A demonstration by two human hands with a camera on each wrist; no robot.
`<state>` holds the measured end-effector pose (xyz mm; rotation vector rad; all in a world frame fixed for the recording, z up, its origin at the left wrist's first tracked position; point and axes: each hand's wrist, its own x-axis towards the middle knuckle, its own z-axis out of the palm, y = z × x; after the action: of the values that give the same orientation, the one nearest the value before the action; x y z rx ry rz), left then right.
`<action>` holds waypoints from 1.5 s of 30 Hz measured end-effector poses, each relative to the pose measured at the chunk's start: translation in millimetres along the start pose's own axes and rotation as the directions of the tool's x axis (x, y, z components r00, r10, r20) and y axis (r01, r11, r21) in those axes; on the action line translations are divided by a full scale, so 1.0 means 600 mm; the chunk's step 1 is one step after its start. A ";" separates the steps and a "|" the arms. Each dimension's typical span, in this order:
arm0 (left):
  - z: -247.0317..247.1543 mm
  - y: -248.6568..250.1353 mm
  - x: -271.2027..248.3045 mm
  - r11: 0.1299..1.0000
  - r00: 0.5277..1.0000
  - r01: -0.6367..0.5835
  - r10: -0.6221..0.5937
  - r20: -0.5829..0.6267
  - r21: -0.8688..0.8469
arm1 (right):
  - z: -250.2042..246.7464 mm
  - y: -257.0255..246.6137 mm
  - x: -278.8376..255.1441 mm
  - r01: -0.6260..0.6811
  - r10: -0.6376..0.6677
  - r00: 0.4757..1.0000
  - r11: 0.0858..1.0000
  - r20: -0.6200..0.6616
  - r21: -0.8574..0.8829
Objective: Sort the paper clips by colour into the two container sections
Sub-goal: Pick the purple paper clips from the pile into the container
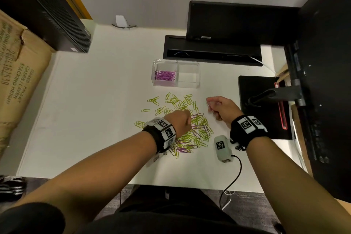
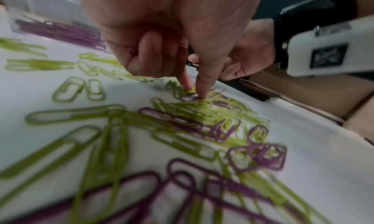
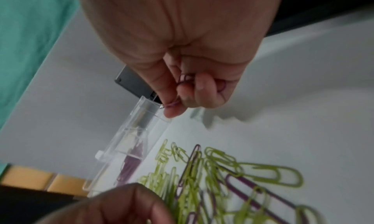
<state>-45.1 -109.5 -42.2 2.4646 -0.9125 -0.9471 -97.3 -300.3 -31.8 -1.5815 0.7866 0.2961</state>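
A loose pile of green and purple paper clips (image 1: pixel 190 129) lies mid-table. Behind it stands a clear two-section container (image 1: pixel 197 85); its left section holds purple clips (image 1: pixel 164 75) and its right section (image 1: pixel 189 81) shows none. My left hand (image 1: pixel 189 122) is down on the pile, thumb and forefinger (image 2: pixel 204 83) pinching a purple clip (image 2: pixel 190 98) while the other fingers stay curled. To the right of the pile my right hand (image 1: pixel 209 105) hovers above the table, fingers curled round a few purple clips (image 3: pixel 184 82). The container (image 3: pixel 129 141) lies just beyond it.
A black monitor base (image 1: pixel 262 104) sits at the right, close to my right hand. A black cable box (image 1: pixel 210 51) lies behind the container. A cardboard box (image 1: pixel 19 81) and a black computer case (image 1: pixel 47 9) stand at the left. A small white device (image 1: pixel 223 147) with a cable rests near the front edge.
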 end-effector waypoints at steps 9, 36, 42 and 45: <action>-0.007 -0.011 0.002 0.990 0.996 -0.089 0.086 0.030 0.113 | 0.016 -0.001 -0.014 -0.126 0.124 0.986 0.992 0.110 0.011; -0.067 0.018 0.037 0.411 0.935 0.340 -0.246 0.257 -0.846 | -0.015 0.009 -0.030 -0.070 0.064 0.997 0.991 0.053 0.113; -0.045 0.030 0.053 0.854 0.977 0.199 -0.209 0.033 -0.481 | -0.010 0.021 -0.044 -0.152 0.152 0.988 0.988 0.010 0.003; -0.032 0.025 0.055 0.977 0.990 0.116 -0.127 -0.052 -0.176 | 0.000 0.031 -0.053 -0.070 0.073 0.997 0.902 -0.011 -0.427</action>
<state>-19.7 -141.3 -36.3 2.4087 -0.6359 -0.9400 -132.7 -290.1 -27.1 -1.9637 0.8133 0.5563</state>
